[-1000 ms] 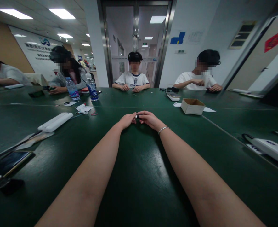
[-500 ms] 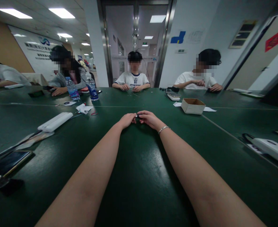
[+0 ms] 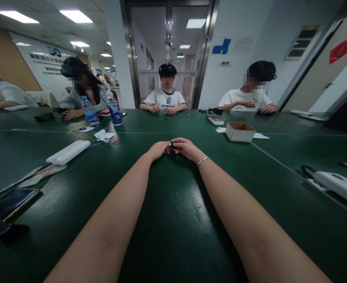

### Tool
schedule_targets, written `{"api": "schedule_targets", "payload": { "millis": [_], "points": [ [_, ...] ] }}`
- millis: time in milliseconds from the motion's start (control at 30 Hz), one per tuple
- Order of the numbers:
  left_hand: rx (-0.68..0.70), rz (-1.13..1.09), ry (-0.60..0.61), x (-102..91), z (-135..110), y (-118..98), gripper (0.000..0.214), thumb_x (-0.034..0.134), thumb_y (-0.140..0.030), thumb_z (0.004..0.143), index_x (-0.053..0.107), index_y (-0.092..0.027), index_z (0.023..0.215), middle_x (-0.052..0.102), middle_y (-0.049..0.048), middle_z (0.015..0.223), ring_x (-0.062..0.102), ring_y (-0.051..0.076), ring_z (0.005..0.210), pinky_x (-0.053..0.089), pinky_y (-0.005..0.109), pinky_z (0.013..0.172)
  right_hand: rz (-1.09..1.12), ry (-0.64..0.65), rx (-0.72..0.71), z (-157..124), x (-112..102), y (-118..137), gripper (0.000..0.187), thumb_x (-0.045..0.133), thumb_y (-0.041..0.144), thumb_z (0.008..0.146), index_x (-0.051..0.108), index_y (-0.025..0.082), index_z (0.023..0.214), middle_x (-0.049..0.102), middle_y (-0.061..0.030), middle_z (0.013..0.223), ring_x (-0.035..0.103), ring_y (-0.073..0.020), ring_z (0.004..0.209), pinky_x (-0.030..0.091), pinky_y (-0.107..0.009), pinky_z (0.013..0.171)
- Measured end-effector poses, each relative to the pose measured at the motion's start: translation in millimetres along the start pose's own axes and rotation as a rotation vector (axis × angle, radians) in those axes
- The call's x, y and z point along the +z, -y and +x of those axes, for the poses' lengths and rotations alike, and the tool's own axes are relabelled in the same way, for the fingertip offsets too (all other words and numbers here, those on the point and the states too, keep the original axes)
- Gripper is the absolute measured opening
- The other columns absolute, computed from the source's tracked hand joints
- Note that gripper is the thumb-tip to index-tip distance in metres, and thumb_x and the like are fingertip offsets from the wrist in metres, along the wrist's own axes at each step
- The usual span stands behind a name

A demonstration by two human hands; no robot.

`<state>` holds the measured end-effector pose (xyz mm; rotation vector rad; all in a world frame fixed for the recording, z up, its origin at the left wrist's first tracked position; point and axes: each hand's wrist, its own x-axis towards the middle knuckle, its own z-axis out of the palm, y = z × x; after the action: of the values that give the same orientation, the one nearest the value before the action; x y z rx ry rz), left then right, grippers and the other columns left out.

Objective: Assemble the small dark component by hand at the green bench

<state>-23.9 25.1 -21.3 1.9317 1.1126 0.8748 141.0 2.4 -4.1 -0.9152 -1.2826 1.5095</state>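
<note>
Both my arms reach out over the green table (image 3: 173, 220), and the hands meet at its middle. My left hand (image 3: 158, 151) has its fingers closed on one end of a small dark object with a shiny silvery part (image 3: 171, 144). From the other side, the fingertips of my right hand (image 3: 187, 149) pinch the same piece. Fingers cover most of it, and it is too small to name. A silver bracelet (image 3: 203, 161) circles my right wrist.
Left lie a white power strip (image 3: 68, 152), a phone (image 3: 10, 204) and crumpled paper (image 3: 104, 135). Two water bottles (image 3: 114, 110) stand behind. An open cardboard box (image 3: 239, 133) is right of my hands; another white power strip (image 3: 338, 184) lies far right. Several people sit around the table.
My hands and the small object stay in nearly the same place. The whole view has shifted very slightly.
</note>
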Motion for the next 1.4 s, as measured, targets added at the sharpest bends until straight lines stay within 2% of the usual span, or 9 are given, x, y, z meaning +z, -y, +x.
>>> {"api": "schedule_targets", "payload": {
  "millis": [200, 367, 600, 733, 867, 1000, 1133, 1267, 1400],
  "points": [
    [0.018, 0.049, 0.016, -0.4, -0.7, -0.2, 0.043, 0.033, -0.047, 0.081, 0.052, -0.017, 0.056, 0.058, 0.0016, 0.058, 0.054, 0.015, 0.061, 0.041, 0.028, 0.066, 0.015, 0.004, -0.017, 1.2, -1.3, -2.5, 0.017, 0.051, -0.002, 0.08, 0.061, 0.012, 0.085, 0.062, -0.0021, 0.069, 0.055, -0.0067, 0.046, 0.05, -0.016, 0.044],
    [0.009, -0.012, -0.014, 0.5, 0.6, 3.3, 0.036, 0.039, -0.045, 0.079, 0.053, -0.017, 0.062, 0.059, 0.0013, 0.061, 0.055, 0.014, 0.061, 0.041, 0.027, 0.064, 0.014, 0.0, -0.016, 0.7, -1.1, -2.1, 0.018, 0.052, -0.002, 0.079, 0.062, 0.012, 0.084, 0.062, -0.0023, 0.068, 0.056, -0.0073, 0.048, 0.049, -0.016, 0.044],
    [-0.002, -0.042, -0.026, 1.4, 0.7, 4.1, 0.034, 0.037, -0.043, 0.082, 0.053, -0.017, 0.067, 0.059, 0.0012, 0.062, 0.054, 0.014, 0.06, 0.042, 0.027, 0.063, 0.005, 0.002, -0.017, 0.6, -1.0, -1.4, 0.018, 0.053, -0.001, 0.079, 0.062, 0.012, 0.084, 0.062, -0.0023, 0.069, 0.056, -0.007, 0.048, 0.049, -0.016, 0.045],
    [-0.005, -0.007, -0.031, 1.3, -0.3, 2.7, 0.042, 0.032, -0.048, 0.084, 0.053, -0.016, 0.065, 0.06, 0.0023, 0.061, 0.054, 0.014, 0.059, 0.042, 0.028, 0.064, 0.001, 0.0, -0.016, 1.2, -1.5, -2.3, 0.017, 0.053, -0.001, 0.079, 0.062, 0.013, 0.085, 0.062, -0.0022, 0.069, 0.056, -0.0072, 0.048, 0.049, -0.017, 0.045],
    [-0.017, -0.032, -0.031, 0.9, -1.1, 1.7, 0.036, 0.035, -0.044, 0.083, 0.054, -0.016, 0.071, 0.061, 0.0026, 0.063, 0.055, 0.015, 0.061, 0.043, 0.028, 0.064, 0.0, -0.003, -0.013, 1.2, -1.6, -2.3, 0.017, 0.052, -0.001, 0.079, 0.062, 0.013, 0.085, 0.062, -0.0023, 0.069, 0.056, -0.0074, 0.048, 0.049, -0.017, 0.045],
    [-0.005, -0.004, -0.031, 0.5, 0.8, 5.1, 0.044, 0.031, -0.048, 0.084, 0.054, -0.016, 0.066, 0.06, 0.003, 0.062, 0.055, 0.015, 0.06, 0.043, 0.028, 0.065, 0.003, -0.004, -0.01, 0.6, -1.1, -1.4, 0.017, 0.052, -0.001, 0.079, 0.062, 0.013, 0.085, 0.061, -0.0019, 0.068, 0.056, -0.0071, 0.047, 0.049, -0.016, 0.044],
    [0.022, -0.006, -0.014, 0.5, 3.5, 8.7, 0.036, 0.033, -0.041, 0.082, 0.053, -0.017, 0.066, 0.06, 0.0022, 0.062, 0.055, 0.015, 0.06, 0.042, 0.028, 0.064, 0.004, -0.008, -0.007, 0.3, -0.8, -1.2, 0.018, 0.052, -0.001, 0.079, 0.061, 0.013, 0.085, 0.061, -0.002, 0.069, 0.056, -0.0069, 0.047, 0.049, -0.016, 0.044],
    [0.002, 0.003, -0.022, 1.2, 2.8, 6.3, 0.045, 0.029, -0.048, 0.083, 0.052, -0.017, 0.06, 0.059, 0.0033, 0.059, 0.055, 0.016, 0.06, 0.042, 0.029, 0.064, 0.004, 0.0, -0.013, 0.4, -1.3, -1.6, 0.017, 0.052, -0.001, 0.079, 0.061, 0.012, 0.085, 0.062, -0.0019, 0.07, 0.055, -0.0066, 0.047, 0.049, -0.016, 0.045],
    [-0.018, -0.036, -0.022, 1.7, 0.9, 2.2, 0.032, 0.037, -0.042, 0.081, 0.052, -0.017, 0.066, 0.06, 0.002, 0.061, 0.055, 0.015, 0.06, 0.043, 0.027, 0.063, 0.003, 0.009, -0.011, 0.8, -1.7, -1.7, 0.017, 0.052, -0.001, 0.08, 0.061, 0.013, 0.086, 0.062, -0.002, 0.07, 0.055, -0.007, 0.048, 0.049, -0.017, 0.045]
  ]
}}
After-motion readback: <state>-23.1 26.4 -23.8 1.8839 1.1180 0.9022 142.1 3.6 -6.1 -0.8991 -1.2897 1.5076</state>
